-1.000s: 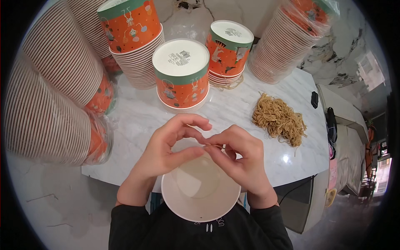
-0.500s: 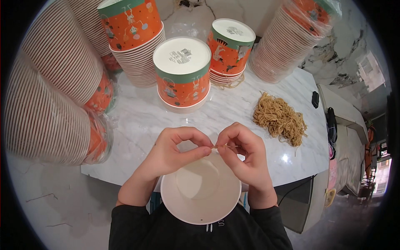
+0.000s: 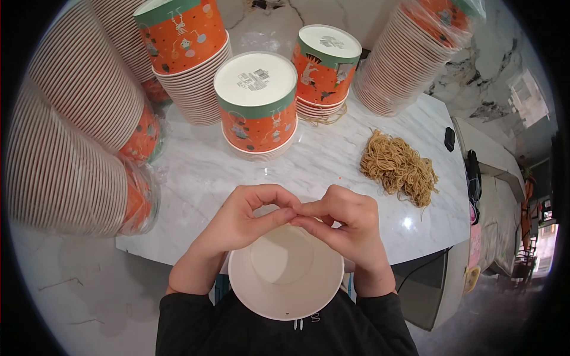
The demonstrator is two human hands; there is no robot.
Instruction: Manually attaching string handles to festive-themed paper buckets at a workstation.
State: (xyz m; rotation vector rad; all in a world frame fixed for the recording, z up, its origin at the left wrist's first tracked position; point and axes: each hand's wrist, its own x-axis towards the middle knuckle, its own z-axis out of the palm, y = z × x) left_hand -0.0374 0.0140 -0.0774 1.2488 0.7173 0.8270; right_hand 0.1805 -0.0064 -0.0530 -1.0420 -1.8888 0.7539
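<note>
A white paper bucket (image 3: 252, 291) rests open-side up against my body at the table's front edge, with a small dark hole in its near wall. Over its far rim, the fingertips of my left hand (image 3: 243, 218) and my right hand (image 3: 347, 221) meet in a pinch. Between them is a short piece of tan twine, now almost wholly covered by the fingers. A loose heap of tan twine (image 3: 399, 169) lies on the tabletop to the right, apart from my hands.
Orange and green paper buckets stand upside down in a short stack (image 3: 255, 127), another stack (image 3: 323, 80) and a taller one (image 3: 184, 44) on the marbled table (image 3: 196, 190). Plastic-wrapped stacks (image 3: 71, 172) crowd the left. A small black object (image 3: 449, 140) lies at the right edge.
My right hand has moved slightly left and turned, so its fingertips now touch those of my left hand. The twine that showed between them is now covered.
</note>
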